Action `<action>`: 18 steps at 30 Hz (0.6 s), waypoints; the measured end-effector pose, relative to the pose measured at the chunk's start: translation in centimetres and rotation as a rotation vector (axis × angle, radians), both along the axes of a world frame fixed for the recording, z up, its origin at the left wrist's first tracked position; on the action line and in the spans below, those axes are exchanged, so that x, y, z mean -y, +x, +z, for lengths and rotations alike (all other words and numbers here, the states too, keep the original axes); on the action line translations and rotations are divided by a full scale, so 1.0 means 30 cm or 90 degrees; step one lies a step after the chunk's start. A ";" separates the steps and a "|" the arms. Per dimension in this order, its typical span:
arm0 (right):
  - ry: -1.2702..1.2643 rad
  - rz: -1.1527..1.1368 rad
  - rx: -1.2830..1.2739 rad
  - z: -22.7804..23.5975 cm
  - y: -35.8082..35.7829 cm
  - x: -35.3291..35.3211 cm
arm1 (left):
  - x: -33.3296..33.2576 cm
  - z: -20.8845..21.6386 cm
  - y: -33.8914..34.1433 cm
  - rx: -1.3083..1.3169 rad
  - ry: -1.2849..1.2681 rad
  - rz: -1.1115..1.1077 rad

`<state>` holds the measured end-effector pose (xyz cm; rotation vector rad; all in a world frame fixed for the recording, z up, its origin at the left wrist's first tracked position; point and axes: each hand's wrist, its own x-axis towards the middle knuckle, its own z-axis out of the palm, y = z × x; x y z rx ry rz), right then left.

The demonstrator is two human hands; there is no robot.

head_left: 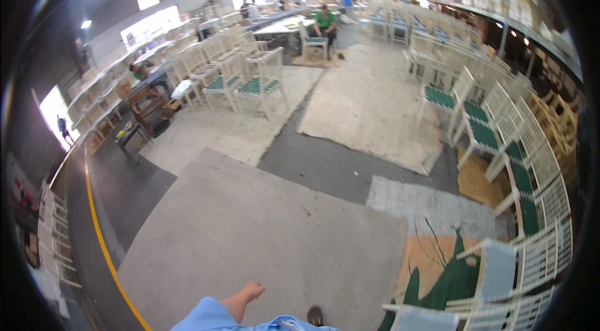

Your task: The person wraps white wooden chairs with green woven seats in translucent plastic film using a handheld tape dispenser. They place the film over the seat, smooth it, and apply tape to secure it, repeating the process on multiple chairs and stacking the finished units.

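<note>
My left hand (pixel 253 291) hangs low in front of my body, over a grey floor sheet (pixel 262 231). Its fingers look curled together; whether anything small sits in them is hidden. A light blue sleeve (pixel 209 316) covers the upper part of that arm. My right hand does not show. One dark shoe (pixel 315 315) stands on the sheet to the right of the hand. Nothing else lies within touching distance of the hand.
White chairs with green woven seats (pixel 480 126) line the right side. Nearer, chairs with pale blue-grey seats (pixel 498 271) stand beside green material (pixel 453 281). More chairs (pixel 257 85) stand ahead. A person in green (pixel 324 22) sits farther back. A yellow floor line (pixel 100 225) runs along the left.
</note>
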<state>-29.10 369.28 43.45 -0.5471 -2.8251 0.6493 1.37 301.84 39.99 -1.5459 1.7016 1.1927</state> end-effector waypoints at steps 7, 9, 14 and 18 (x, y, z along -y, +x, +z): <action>-0.140 0.185 0.222 -0.027 -0.479 0.986 | 0.545 0.053 -0.299 -0.370 0.176 0.380; -0.164 0.172 0.285 -0.057 -0.607 1.214 | 0.712 0.068 -0.327 -0.365 0.170 0.371; -0.204 0.135 0.378 -0.118 -0.987 1.806 | 1.091 0.055 -0.330 -0.264 0.005 0.388; -0.225 0.220 0.430 -0.181 -1.270 2.484 | 1.247 0.091 -0.076 -0.035 -0.028 0.601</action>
